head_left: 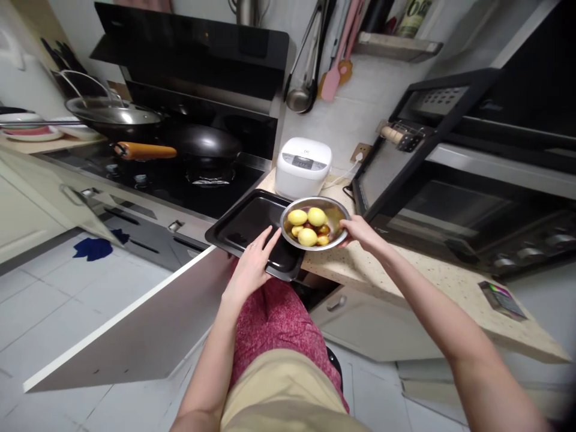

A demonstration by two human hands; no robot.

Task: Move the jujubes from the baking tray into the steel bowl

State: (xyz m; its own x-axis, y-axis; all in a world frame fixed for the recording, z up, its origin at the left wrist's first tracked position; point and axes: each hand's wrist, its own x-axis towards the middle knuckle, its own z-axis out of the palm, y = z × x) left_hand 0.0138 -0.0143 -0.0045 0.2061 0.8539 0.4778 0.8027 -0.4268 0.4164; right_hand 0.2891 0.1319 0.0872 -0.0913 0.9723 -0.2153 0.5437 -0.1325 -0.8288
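Observation:
My right hand (357, 232) grips the right rim of a round metal bowl (338, 211). Inside lie several pale yellow roundish pieces (307, 237) that look like peeled potatoes, with browner pieces among them. The bowl is held over the right side of a black baking tray (243, 225), hiding part of it. My left hand (254, 264) is at the tray's near edge, fingers stretched out over it and a fingertip close to the bowl's left rim. Whether the left hand touches the bowl cannot be made out.
A white rice cooker (303, 168) stands behind the bowl. To the left, a wok (202, 144) and a lidded pan (117, 114) sit on the black stove (166, 186). An open cabinet door (135, 327) juts out at left. An oven (477, 210) and a small box (502, 300) are right.

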